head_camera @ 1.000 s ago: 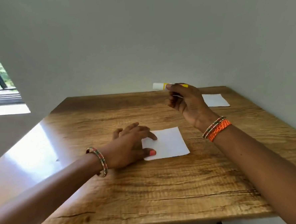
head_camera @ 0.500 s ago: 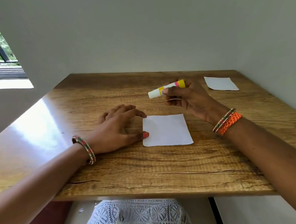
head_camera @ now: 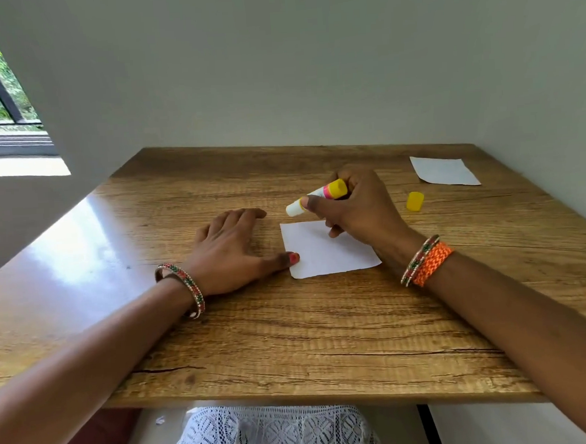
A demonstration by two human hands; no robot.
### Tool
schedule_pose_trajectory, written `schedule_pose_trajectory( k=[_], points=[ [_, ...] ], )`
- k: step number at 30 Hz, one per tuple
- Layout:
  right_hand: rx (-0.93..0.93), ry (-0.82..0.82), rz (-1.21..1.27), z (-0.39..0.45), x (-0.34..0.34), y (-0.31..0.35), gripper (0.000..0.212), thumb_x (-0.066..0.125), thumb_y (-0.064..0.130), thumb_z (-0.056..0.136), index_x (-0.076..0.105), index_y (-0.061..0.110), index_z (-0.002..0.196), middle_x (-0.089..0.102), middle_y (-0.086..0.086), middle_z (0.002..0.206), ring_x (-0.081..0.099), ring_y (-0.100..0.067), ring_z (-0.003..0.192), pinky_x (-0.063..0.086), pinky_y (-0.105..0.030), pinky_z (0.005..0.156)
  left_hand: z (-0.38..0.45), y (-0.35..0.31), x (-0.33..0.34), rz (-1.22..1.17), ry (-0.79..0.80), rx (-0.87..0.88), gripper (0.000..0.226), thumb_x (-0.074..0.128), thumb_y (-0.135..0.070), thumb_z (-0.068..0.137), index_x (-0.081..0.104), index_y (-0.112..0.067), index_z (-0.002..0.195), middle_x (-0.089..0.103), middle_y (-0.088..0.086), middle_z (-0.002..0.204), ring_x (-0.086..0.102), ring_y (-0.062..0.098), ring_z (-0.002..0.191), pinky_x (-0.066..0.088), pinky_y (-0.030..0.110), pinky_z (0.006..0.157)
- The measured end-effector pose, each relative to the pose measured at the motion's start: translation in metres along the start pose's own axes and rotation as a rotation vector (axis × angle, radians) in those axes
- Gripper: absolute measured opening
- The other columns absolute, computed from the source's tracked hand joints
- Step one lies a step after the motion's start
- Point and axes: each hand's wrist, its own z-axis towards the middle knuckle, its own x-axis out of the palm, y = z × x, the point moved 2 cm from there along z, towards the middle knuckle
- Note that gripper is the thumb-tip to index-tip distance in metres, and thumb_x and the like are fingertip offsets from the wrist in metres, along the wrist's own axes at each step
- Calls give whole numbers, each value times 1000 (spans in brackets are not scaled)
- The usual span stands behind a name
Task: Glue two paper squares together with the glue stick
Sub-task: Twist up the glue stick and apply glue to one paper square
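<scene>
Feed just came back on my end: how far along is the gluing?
Done: the yellow cap is off and lies on the table. In hand: the right hand holds the glue stick over the near paper square, whose edge the left hand pins. Left: spreading glue, then adding the far square.

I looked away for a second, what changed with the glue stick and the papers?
The right hand brought the glue stick down toward the near paper square, still gripping it. The left hand stayed flat, thumb pinning that paper.
</scene>
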Motion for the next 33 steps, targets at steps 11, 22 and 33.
schedule_pose_trajectory(
  k=[11, 22, 33],
  points=[
    [-46, 20, -72, -6, 12, 3, 22, 75, 31, 75, 60, 15, 72, 64, -7, 71, 56, -11, 52, 44, -18, 46, 4, 3, 4, -10, -1, -66, 81, 51, -75, 66, 28, -30, 130, 29, -2, 146, 15, 19, 138, 16, 42, 111],
    [-131, 23, -193, -7, 14, 5, 23, 76, 38, 73, 63, 19, 74, 55, 12, 66, 49, -2, 60, 33, -6, 45, 3, 1, 3, -27, -28, -63, 75, 53, -72, 66, 30, -27, 122, 37, -2, 134, 29, 18, 128, 23, 36, 102],
    [-82, -38, -221, -3, 5, -2, 23, 77, 37, 71, 65, 21, 80, 56, 13, 73, 53, -4, 65, 36, -10, 50, 1, -1, 4, -18, -34, -51, 62, 49, -74, 66, 32, -30, 105, 40, -6, 119, 34, 17, 120, 24, 33, 96]
  ],
)
